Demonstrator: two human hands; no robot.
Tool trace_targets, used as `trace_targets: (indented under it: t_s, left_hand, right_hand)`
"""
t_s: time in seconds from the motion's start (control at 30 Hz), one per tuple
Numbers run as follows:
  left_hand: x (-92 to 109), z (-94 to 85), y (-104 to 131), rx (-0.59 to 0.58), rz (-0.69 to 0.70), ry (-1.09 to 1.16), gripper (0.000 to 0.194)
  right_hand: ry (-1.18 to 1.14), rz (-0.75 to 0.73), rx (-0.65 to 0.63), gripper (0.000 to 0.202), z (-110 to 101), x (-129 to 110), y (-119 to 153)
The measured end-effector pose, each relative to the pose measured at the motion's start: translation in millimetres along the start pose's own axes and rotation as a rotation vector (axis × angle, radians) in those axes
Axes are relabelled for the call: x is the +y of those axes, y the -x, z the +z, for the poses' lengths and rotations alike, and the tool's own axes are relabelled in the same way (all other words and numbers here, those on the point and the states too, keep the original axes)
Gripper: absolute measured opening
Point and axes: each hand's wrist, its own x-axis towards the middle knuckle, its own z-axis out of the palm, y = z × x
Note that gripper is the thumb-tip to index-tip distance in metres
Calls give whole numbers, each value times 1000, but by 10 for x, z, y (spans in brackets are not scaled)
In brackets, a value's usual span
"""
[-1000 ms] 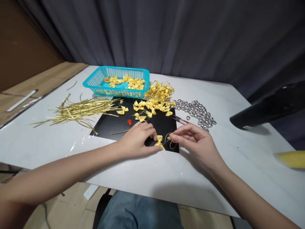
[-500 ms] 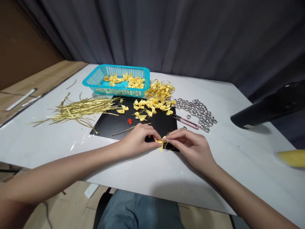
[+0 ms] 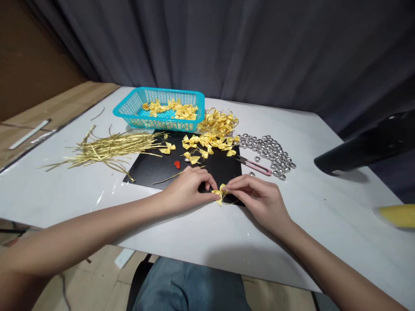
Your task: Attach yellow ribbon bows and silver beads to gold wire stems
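Observation:
A yellow bow (image 3: 219,198) with a thin gold cord looped at its right is held over the near edge of the black mat (image 3: 142,169). My left hand (image 3: 193,188) pinches the bow's left side between thumb and fingertips. From the right, my right hand (image 3: 261,198) closes thumb and index finger at the bow's upper right, where the cord meets it; the exact grip is too small to make out. Several more yellow bows (image 3: 207,141) lie on the back of the mat, beside a small red piece (image 3: 177,164) and a loose gold cord (image 3: 168,177).
Behind the mat stands a turquoise basket (image 3: 158,123) containing bows. Gold cords (image 3: 110,149) are heaped left; looped bows (image 3: 218,122), pink-handled snips (image 3: 256,166) and silver beads (image 3: 269,149) lie right. A black cylindrical object (image 3: 350,151) and a yellow roll (image 3: 398,215) are farther right.
The gold cord loop beside the held bow has shifted lower and changed shape. Both hands keep nearly the same place and pinch.

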Motion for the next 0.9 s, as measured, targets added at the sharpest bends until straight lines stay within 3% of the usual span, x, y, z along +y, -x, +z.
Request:
trace_targets:
  t_s: [0.3, 0.9]
  left_hand:
    - [37, -18, 25, -5, -37, -47, 25]
    - [49, -19, 25, -2, -30, -40, 25]
  right_hand:
    - [133, -133, -33, 15, -37, -42, 6]
    - [102, -78, -22, 14, -39, -76, -8]
